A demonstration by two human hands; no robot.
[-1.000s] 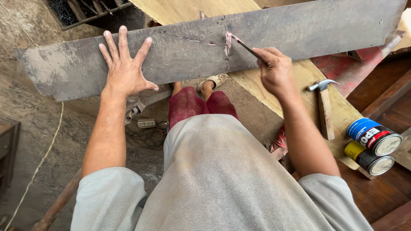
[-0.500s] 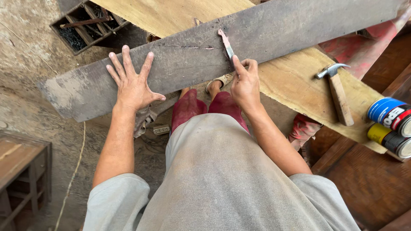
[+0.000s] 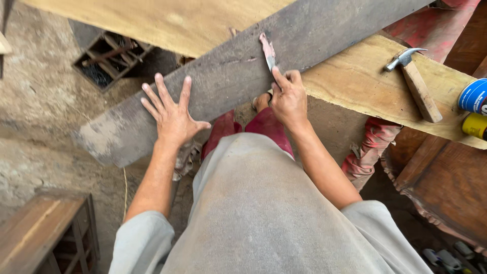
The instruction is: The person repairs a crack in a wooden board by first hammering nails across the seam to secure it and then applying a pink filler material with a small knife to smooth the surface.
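Spanning the view from the lower left to the upper right, a long grey board [image 3: 314, 45] lies slantwise over a paler, wider plank [image 3: 385, 86], which carries it along with the smaller things at the right. The grey board's long axis runs away from the person toward the upper right corner, where it is cut off by the picture's edge; its near end sticks out past the plank, over the rough floor [image 3: 35, 127].

The left hand [image 3: 172, 114] lies flat on the board near that free end, fingers spread wide, palm down. The right hand [image 3: 289, 96] sits further up the board at its near edge, closed around the handle of a putty knife [image 3: 267, 50], forefinger laid along it. The blade, smeared with pinkish filler, points up and away across the board, roughly square to the long axis, its tip near a thin crack [image 3: 238, 61] with a pink smear beside it. The right hand is the nearer one to that crack.

On the plank toward the right edge lies a hammer [image 3: 413, 83], head away; beyond it a blue tin [image 3: 474, 96] and a yellow tin [image 3: 477, 125], both cut off by the frame. The knife's handle is hidden in the fist, and the person's shirt [image 3: 264, 218] covers whatever stands below the board.
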